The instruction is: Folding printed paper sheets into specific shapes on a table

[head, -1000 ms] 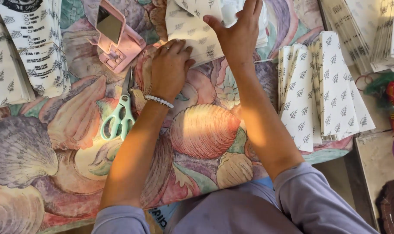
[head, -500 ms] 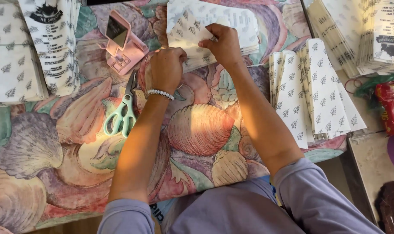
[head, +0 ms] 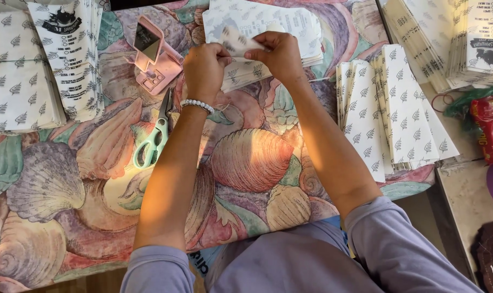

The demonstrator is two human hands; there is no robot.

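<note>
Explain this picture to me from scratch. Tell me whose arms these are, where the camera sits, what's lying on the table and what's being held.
The view comes from a camera worn on a person's head, looking down, so the two bare arms reaching up from the bottom edge are that person's own. There is no machine here.

The left hand, with a bead bracelet at the wrist, and the right hand meet over a stack of white printed paper bags. Together they pinch a single paper bag from that stack, lifted slightly at one end.

The surface is a table covered with a seashell-patterned cloth. On it lie mint-handled scissors, a small pink stand with a mirror, more bag stacks at far left and a fanned row of bags at right. A red snack packet sits at the right edge.
</note>
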